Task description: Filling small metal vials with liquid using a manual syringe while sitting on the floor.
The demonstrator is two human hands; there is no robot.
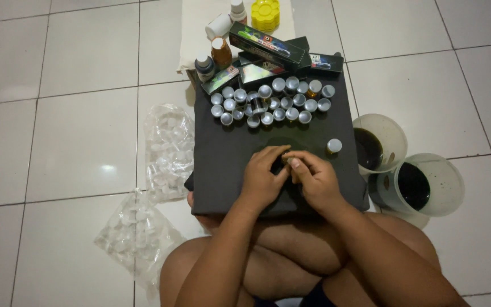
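White floor tiles (80, 142) all round; you sit on them with a dark grey board (223, 159) resting across your knees.

Your left hand (261, 177) and right hand (313, 181) meet near the board's near edge, about mid-width. Fingers of both curl in tight around something small and dark pinched between them; too hidden to tell what it is. Fingertips of the two hands touch.

One small silver-capped bottle (333, 146) stands alone just beyond your right hand, toward the board's right edge.

A cluster of silver-capped bottles (273, 102) stands in loose rows along the board's far half, packed close, caps up.

At the board's far edge: several dark printed boxes (265, 46), stacked and overlapping. Beside them, at the far left corner, a brown bottle (221, 52) and a dark bottle (204, 67), both white-capped. A yellow lidded container (265, 14) sits beyond the boxes, on a pale cloth.

Off the right edge, on the floor: two clear plastic cups (421, 185), each holding dark liquid, touching.

Off the left edge, on the floor: two clear plastic bags (169, 150) of small whitish pieces.
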